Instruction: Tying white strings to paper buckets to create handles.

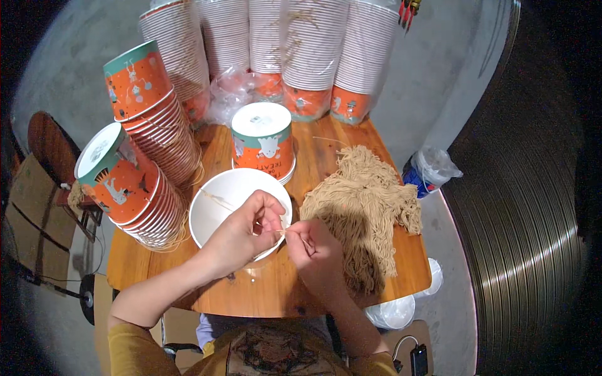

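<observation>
A white-lined paper bucket (216,183) stands mouth up on the wooden table in front of me. Over its near right rim, the fingertips of my left hand (235,241) pinch a thin tan string (217,200), part of which crosses the bucket's inside. My right hand (316,257) meets the left at that rim, thumb and fingertips closed on the string. Whether a knot lies between the fingertips is too small to tell. Right of the hands lies a heap of tan strings (360,194). Behind the open bucket, orange and green printed buckets (262,150) stand upside down.
Two leaning stacks of nested buckets (141,182) with string loops line the table's (251,299) left side. Tall plastic-wrapped stacks (313,53) rise at the back. Off the right edge are a blue lined bin (426,172), white tubs (392,313) and a ribbed shutter (527,207).
</observation>
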{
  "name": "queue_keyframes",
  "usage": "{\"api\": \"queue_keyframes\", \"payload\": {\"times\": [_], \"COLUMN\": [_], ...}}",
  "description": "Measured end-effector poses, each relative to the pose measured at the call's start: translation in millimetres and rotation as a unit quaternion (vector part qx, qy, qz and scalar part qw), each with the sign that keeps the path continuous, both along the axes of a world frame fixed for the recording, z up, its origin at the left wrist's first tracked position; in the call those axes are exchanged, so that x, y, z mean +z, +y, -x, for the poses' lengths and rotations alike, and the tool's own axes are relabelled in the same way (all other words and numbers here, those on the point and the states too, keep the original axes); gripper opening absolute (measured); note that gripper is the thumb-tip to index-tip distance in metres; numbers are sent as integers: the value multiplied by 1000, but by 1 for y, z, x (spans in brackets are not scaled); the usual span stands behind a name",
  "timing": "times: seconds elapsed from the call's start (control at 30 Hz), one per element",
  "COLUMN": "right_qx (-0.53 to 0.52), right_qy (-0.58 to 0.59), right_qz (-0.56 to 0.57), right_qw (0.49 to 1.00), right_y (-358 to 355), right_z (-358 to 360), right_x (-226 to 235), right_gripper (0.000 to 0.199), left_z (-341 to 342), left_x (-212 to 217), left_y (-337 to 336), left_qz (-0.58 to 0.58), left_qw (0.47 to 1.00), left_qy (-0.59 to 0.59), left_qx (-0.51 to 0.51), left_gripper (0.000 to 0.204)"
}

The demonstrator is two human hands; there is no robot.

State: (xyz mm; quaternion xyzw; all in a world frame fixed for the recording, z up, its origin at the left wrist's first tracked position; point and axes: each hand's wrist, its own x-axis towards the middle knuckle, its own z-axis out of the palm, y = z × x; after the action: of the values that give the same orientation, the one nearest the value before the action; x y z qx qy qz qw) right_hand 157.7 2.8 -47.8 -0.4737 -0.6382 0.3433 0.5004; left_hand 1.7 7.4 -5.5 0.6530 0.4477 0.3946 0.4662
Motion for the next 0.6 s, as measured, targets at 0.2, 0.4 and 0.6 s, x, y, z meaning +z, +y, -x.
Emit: {"api": "queue_keyframes", "payload": {"times": [0.2, 0.4, 0.6], "right_qx": [-2, 2, 8], "right_qy": [73, 33, 4], "right_qz": [-40, -80, -108], "right_qw": [997, 996, 994], "right_y": [5, 9, 10], "right_z": [4, 1, -3], "right_x": [-8, -12, -13], "right_gripper": [3, 4, 6], "left_z": [2, 7, 10], "left_x": [2, -6, -5], "left_y": [2, 13, 16], "left_qz": [27, 103, 199], "left_qw": [999, 991, 965], "left_qy": [-12, -81, -169], "left_qx": [-21, -19, -15], "left_gripper": [35, 38, 38]}}
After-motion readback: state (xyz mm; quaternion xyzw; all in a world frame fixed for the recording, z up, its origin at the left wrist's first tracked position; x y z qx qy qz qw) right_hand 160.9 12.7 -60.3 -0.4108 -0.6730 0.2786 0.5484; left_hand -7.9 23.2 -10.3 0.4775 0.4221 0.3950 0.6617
